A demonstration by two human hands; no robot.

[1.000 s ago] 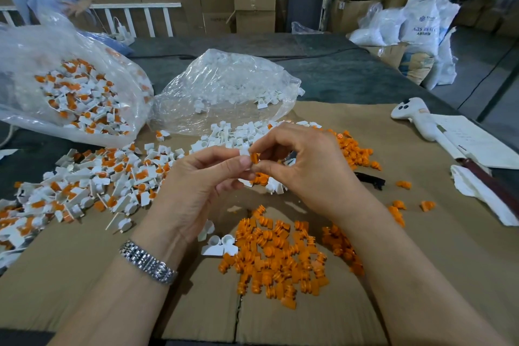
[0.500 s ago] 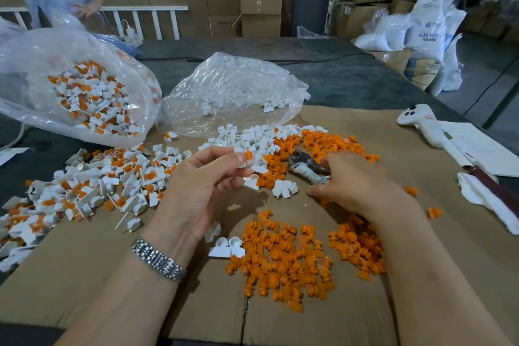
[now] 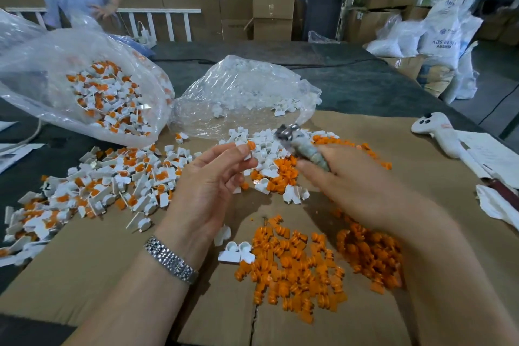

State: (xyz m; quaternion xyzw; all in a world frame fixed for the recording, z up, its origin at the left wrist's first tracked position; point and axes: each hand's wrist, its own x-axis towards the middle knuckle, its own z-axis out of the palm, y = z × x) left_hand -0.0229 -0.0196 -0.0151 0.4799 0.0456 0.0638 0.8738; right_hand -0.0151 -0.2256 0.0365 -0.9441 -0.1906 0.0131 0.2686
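White piece [image 3: 250, 146]: a small white plastic part with an orange plug seated at its top is pinched between the thumb and fingertips of the left hand [image 3: 207, 191] and is held above the cardboard sheet [image 3: 84, 261].
Piece direction: the orange end is turned up and away from the person; the long axis cannot be told at this size.
Metal tool [image 3: 299, 143]: a grey, blurred tool is gripped in the curled fingers of the right hand [image 3: 359, 185], just right of the piece and apart from it.
Tool axis: the length runs from the right hand up and to the left, with the head raised toward the clear bag [image 3: 244, 93].
Below: loose white shells [image 3: 266, 146] and orange plugs [image 3: 295, 270] are heaped on the cardboard.
Left: plugged parts [image 3: 106, 185] are spread beside a second bag [image 3: 92, 84].
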